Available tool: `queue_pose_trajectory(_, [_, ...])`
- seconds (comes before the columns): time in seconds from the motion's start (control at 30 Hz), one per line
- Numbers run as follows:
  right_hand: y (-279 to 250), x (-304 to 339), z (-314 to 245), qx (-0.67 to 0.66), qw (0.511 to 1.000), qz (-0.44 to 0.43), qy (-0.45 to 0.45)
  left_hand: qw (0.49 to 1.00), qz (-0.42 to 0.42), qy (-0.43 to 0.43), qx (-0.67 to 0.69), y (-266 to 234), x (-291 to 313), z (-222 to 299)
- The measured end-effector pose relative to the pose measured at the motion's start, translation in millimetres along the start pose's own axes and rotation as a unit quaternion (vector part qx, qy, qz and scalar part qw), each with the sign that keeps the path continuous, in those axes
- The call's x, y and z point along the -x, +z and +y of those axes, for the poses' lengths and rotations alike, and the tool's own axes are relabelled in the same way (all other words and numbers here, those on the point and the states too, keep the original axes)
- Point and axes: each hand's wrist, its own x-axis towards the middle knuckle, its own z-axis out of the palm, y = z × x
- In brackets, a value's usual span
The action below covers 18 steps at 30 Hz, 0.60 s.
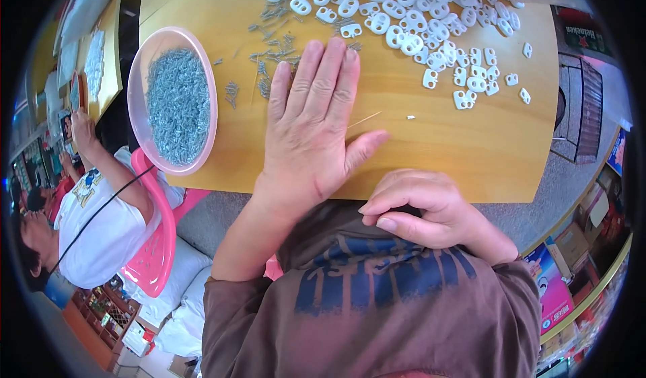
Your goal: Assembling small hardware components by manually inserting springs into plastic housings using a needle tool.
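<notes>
My left hand (309,109) lies palm down on the wooden table, fingers stretched out and thumb spread. Around its fingertips are small grey metal pins that look like screws (276,45), some partly covered by the hand. A thin pale stick (365,119) lies between its thumb and index finger. My right hand (424,206) is at the table's near edge, fingers curled in and thumb close under them; what it holds, if anything, is hidden. Beyond both hands spreads a pile of white oval plastic pieces with two holes (410,21).
A pink oval basin (212,109) full of small grey screws stands at the table's left edge. Left of it, a person in a white shirt (101,216) sits by a pink plastic chair (161,243). A black wire rack (582,109) and boxes (572,250) are on the right.
</notes>
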Motion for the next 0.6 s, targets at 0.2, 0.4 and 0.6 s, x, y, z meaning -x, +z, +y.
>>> queue_pose_trajectory(0.2, [1,1,4,-0.018,0.999,0.016,-0.032,0.996,0.068,0.002,0.051,-3,-3,-11])
queue_pose_trajectory(0.4, [0,1,8,-0.031,0.999,0.01,-0.038,0.971,0.151,-0.03,0.183,6,12,-19])
queue_pose_trajectory(0.6, [1,1,9,-0.038,0.998,0.011,-0.048,0.982,0.152,0.007,0.114,3,13,-17])
